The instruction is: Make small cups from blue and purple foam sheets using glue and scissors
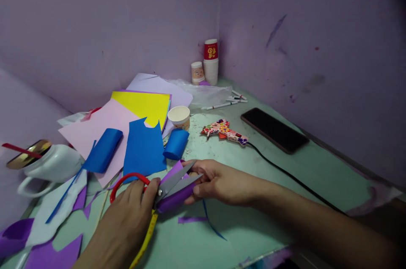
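Red-handled scissors (pixel 161 192) lie in my left hand (pixel 128 212), their blades spread and pointing right. A curled piece of purple paper (pixel 176 199) sits behind and below the blades, pinched at its right end by my right hand (pixel 211 180). A yellow tape measure (pixel 146 239) hangs below my left hand. Just beyond my hands are a rolled blue paper (pixel 176 144) and a flat blue sheet (pixel 142 148) with a notched top edge. A narrow purple strip (pixel 192 220) and a thin blue strip (pixel 212 223) rest on the table below my right hand.
A floral glue gun (pixel 223 130) with a black cord and a phone (pixel 274 129) lie to the right. Behind are a paper cup (pixel 179 117), stacked cups (pixel 211 64), pens (pixel 236 99) and yellow paper (pixel 146 106). At left are a white mug (pixel 57 165) and purple scraps (pixel 55 254).
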The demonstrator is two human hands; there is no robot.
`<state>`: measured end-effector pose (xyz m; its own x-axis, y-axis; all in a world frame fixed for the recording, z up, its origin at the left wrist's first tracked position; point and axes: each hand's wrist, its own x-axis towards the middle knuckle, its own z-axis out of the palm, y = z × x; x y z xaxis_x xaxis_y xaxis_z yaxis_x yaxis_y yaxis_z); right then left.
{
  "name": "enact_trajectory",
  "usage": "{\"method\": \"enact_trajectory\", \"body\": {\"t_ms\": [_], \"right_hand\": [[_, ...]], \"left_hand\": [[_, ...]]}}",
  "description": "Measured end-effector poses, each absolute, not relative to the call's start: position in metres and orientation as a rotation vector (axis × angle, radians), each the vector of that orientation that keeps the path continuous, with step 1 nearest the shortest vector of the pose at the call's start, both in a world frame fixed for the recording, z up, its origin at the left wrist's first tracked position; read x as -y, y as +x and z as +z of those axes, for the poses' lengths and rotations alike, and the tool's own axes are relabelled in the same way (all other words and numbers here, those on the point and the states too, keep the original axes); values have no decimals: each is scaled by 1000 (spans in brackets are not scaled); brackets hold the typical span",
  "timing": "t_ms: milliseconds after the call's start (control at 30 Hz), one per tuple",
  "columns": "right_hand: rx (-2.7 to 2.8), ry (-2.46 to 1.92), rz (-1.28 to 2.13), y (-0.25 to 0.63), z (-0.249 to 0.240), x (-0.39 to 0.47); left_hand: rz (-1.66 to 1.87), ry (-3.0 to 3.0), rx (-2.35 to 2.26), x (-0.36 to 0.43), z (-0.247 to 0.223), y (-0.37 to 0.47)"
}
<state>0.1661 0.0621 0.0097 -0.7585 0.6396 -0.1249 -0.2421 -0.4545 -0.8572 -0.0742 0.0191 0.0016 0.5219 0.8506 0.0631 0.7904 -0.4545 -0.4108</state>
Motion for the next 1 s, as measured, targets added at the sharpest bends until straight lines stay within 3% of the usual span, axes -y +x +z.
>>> {"method": "enact_trajectory", "body": {"t_ms": [533, 1000], "right_hand": [[1083, -549, 2316, 170, 12, -65], [1072, -545, 2317, 173, 11, -68]], "left_hand": [[454, -2250, 1362, -13, 18, -54], [398, -2255, 1186, -10, 22, -53]]}}
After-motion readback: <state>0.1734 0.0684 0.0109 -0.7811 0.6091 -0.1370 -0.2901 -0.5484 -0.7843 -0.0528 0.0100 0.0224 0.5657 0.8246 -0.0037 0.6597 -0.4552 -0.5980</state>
